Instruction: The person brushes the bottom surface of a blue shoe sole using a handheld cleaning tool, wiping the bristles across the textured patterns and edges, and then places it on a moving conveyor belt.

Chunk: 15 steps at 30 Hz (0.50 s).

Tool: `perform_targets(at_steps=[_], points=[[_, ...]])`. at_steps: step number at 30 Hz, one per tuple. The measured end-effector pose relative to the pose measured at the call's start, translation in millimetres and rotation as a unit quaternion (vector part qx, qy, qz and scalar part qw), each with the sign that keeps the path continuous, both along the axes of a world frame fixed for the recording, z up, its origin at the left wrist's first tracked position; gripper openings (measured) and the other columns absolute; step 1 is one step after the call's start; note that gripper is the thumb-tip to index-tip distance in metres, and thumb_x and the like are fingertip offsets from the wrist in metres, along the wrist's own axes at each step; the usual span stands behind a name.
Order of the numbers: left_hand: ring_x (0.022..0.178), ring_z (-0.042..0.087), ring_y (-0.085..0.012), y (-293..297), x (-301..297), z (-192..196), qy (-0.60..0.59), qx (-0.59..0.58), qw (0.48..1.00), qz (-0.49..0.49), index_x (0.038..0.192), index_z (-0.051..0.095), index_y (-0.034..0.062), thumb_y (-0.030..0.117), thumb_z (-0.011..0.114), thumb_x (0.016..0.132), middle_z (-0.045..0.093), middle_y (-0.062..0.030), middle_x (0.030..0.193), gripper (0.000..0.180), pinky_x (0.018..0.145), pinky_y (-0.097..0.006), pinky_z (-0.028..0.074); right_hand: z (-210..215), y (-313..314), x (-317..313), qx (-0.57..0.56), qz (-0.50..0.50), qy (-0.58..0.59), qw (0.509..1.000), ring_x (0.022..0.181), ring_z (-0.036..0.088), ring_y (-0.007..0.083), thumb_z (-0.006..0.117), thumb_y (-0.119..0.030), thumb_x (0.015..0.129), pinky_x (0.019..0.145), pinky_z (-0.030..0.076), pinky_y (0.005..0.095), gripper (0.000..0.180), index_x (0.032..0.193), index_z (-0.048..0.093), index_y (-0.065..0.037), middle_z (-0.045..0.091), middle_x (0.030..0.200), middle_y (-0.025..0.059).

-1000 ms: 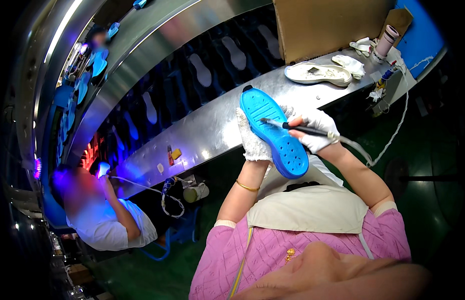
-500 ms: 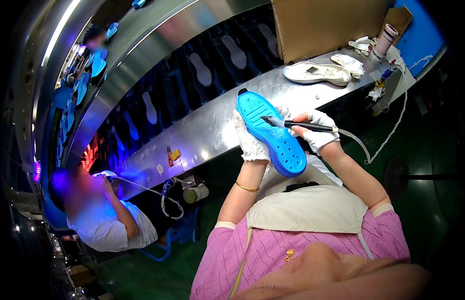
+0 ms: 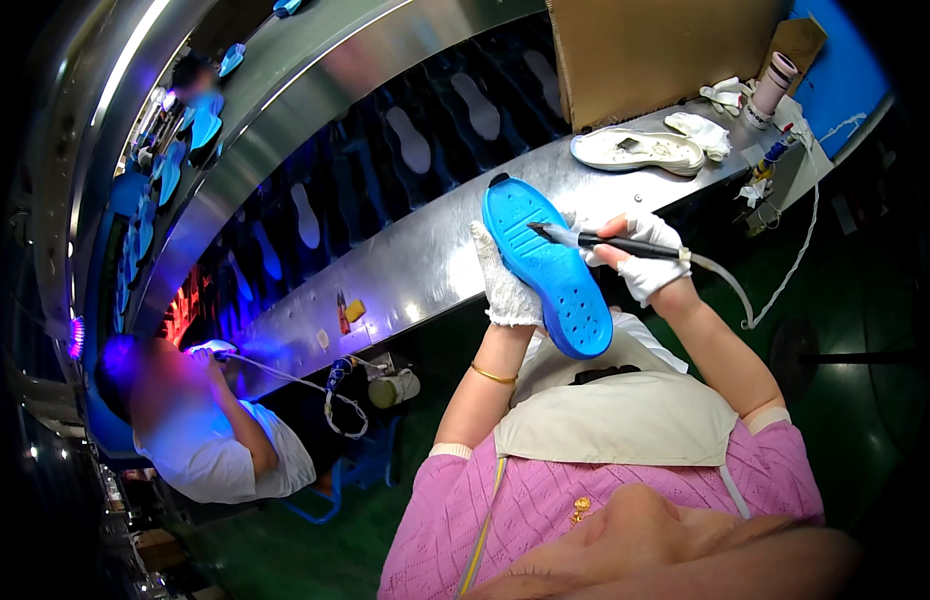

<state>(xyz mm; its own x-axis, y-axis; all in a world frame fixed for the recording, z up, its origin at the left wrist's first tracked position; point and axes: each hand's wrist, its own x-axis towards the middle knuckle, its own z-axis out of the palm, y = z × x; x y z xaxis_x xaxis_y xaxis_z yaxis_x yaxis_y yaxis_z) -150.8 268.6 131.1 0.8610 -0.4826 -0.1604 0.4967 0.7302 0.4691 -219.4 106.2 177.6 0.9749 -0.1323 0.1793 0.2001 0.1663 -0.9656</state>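
A bright blue shoe sole [image 3: 547,262] with ridges and a cluster of small holes is tilted in front of me. My left hand [image 3: 508,285], in a white knit glove, grips it along its left edge, with part of the fingers hidden behind it. In my right hand [image 3: 645,255], wearing a white glove with bare fingertips, is a black-handled brush [image 3: 625,247] with a pale tube running from its rear end. The dark bristles rest at the ridged middle of the sole. A black piece [image 3: 499,180] sits at the sole's far tip.
A metal ledge [image 3: 385,290] carries a white shoe upper [image 3: 635,150], a crumpled white cloth [image 3: 699,133], a pink bottle [image 3: 774,82] and a yellow block [image 3: 356,310]. Beyond it, a conveyor [image 3: 410,140] bears several soles. Another person [image 3: 215,430] works at the left.
The brush has shifted slightly right along with my right hand. The blue sole has turned a little, its far end moving right.
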Motion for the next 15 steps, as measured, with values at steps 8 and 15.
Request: perform_targets(at_steps=[8, 15], points=[[0.104, 0.055, -0.0347, -5, -15, 8, 0.051, -0.232, 0.964, -0.117, 0.132, 0.039, 0.0084, 0.078, 0.029, 0.078, 0.050, -0.0201, 0.122, 0.089, 0.089, -0.050, 0.047, 20, -9, 7, 0.011, 0.020, 0.012, 1.000, 0.073, 0.060, 0.0084, 0.066, -0.001, 0.080, 0.067, 0.048, 0.0224, 0.012, 0.088, 0.057, -0.001, 0.062, 0.078, 0.0037], [0.111, 0.051, -0.0241, -21, -29, -12, -0.060, -0.192, 0.977, -0.064, 0.130, 0.043, 0.0108, 0.067, 0.032, 0.087, 0.051, -0.0104, 0.125, 0.072, 0.098, -0.038, 0.041, 11, 1, 22, -0.147, -0.077, -0.074, 0.983, 0.072, 0.057, 0.0082, 0.065, -0.001, 0.079, 0.067, 0.048, 0.0230, 0.016, 0.090, 0.054, -0.001, 0.059, 0.078, 0.0051]])
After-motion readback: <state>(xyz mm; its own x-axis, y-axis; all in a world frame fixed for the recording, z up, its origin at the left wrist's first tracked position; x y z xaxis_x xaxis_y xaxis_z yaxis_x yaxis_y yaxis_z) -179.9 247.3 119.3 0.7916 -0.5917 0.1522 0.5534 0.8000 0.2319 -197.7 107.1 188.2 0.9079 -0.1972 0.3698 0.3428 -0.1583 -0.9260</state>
